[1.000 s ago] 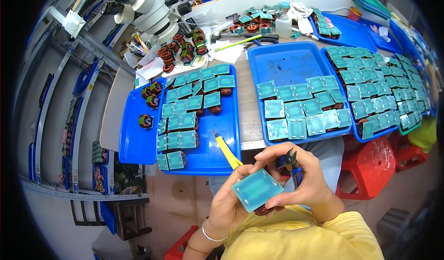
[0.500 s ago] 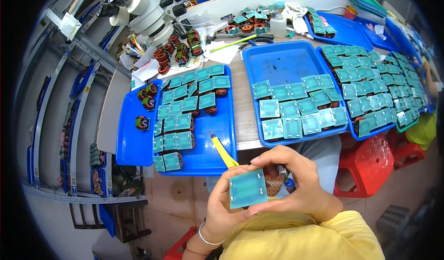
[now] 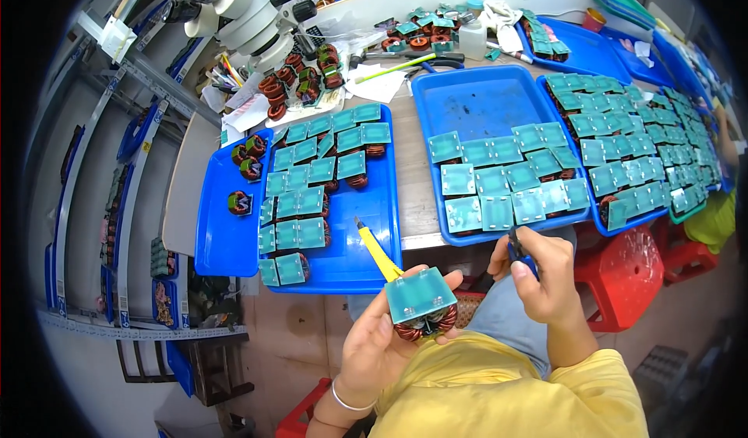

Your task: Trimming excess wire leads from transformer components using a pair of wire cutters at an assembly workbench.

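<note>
My left hand (image 3: pixel 372 346) grips a wire-wound coil (image 3: pixel 427 325) capped with a square green circuit board (image 3: pixel 421 294). The board tilts up, and copper windings show beneath its near edge. To the right, apart from the coil, my right hand (image 3: pixel 548 281) is closed round small pliers (image 3: pixel 517 249) with dark jaws and blue handles; fingers hide much of them. A yellow-handled tool (image 3: pixel 378 253) with a narrow metal tip lies on the rim of the left blue tray (image 3: pixel 354 243), just beyond my left hand.
Board-topped coils fill part of the left tray and the middle blue tray (image 3: pixel 475 95); more fill a right tray (image 3: pixel 608 172). Bare coils (image 3: pixel 240 203) sit in a smaller tray. A microscope (image 3: pixel 249 21) stands at back left. Red stools (image 3: pixel 619 278) are at right, shelving (image 3: pixel 117 204) at left.
My right hand has let go of the board-topped coil and moved right, with the pliers now held up. My left hand alone holds the coil, tipped so its windings show.
</note>
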Motion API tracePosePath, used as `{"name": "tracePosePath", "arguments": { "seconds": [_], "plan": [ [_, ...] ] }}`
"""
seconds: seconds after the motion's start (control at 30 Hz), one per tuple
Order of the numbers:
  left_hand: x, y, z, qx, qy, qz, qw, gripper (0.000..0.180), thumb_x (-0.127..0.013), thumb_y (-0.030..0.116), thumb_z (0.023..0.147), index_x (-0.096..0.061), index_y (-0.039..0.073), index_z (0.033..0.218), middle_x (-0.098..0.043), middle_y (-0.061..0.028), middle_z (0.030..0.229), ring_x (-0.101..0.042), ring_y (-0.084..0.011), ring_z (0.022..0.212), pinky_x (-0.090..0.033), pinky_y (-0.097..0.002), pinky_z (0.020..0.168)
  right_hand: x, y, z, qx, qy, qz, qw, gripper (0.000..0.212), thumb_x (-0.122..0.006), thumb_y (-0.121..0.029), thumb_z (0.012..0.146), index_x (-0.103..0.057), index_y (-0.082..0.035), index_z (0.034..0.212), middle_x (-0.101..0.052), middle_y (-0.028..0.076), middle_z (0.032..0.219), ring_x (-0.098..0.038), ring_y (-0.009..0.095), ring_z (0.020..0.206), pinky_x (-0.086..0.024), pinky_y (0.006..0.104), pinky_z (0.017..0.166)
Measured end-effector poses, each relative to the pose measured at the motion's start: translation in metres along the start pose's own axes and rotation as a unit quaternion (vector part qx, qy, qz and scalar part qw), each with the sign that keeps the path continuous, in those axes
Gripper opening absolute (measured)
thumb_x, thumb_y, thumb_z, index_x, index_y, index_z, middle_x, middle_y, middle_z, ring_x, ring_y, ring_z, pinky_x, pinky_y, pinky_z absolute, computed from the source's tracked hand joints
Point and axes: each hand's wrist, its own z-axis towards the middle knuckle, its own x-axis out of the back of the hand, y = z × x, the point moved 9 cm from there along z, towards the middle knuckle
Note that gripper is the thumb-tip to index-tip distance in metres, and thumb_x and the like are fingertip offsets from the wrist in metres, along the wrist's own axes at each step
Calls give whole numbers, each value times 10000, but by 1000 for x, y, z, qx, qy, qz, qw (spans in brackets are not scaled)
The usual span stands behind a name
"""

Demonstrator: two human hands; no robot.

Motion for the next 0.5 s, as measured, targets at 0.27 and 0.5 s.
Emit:
{"name": "tracePosePath", "arguments": {
  "seconds": [0.27, 0.5],
  "plan": [
    [6, 2, -1, -32, 72, 80, 994, 916, -738, 513, 641, -349, -6, 1287, -485, -202, 1046, -486, -153, 722, -394, -221, 578, -15, -20, 0, 144, -67, -51, 986, 400, -561, -348, 800, -539, 13, 973, -535, 126, 842, -518, 241, 718, -428, 318, 677],
    [13, -10, -6, 10, 5, 104, 994, 889, -730, 575, 628, -387, 0, 1213, -524, -152, 1055, -515, -183, 966, -445, -276, 756, -16, -15, -4, 51, -70, -27, 996, 422, -556, -365, 787, -536, 25, 948, -543, 148, 800, -536, 287, 704, -437, 345, 661]
  ]
}}
